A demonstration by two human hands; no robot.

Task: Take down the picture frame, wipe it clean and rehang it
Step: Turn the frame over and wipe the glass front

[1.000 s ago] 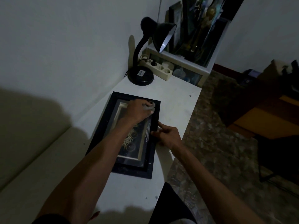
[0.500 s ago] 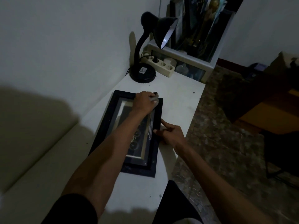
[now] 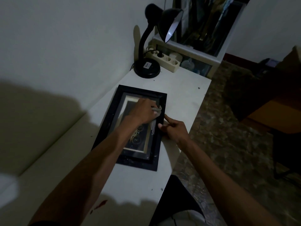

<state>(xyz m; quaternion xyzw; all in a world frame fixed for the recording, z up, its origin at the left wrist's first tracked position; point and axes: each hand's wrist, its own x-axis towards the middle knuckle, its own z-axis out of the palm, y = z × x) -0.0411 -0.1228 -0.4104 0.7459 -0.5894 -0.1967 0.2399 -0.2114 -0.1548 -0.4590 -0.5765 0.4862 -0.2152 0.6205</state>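
A black picture frame (image 3: 112, 118) lies flat, face up, on the white table (image 3: 182, 95). My left hand (image 3: 143, 111) holds a small grey cloth (image 3: 157, 110) bunched under its fingers and presses it on the glass near the frame's far right corner. My right hand (image 3: 173, 128) rests against the frame's right edge, index finger stretched along it and thumb on the frame's border, steadying it. The picture's middle is hidden under my left forearm.
A black desk lamp (image 3: 148, 67) stands at the table's far end next to a cream power strip (image 3: 166, 60). Behind them is a white shelf unit (image 3: 195, 53) with glass. The wall runs along the left; patterned floor lies to the right.
My left hand with the cloth has shifted slightly along the frame's far right corner area. My right hand stays at the frame's right edge.
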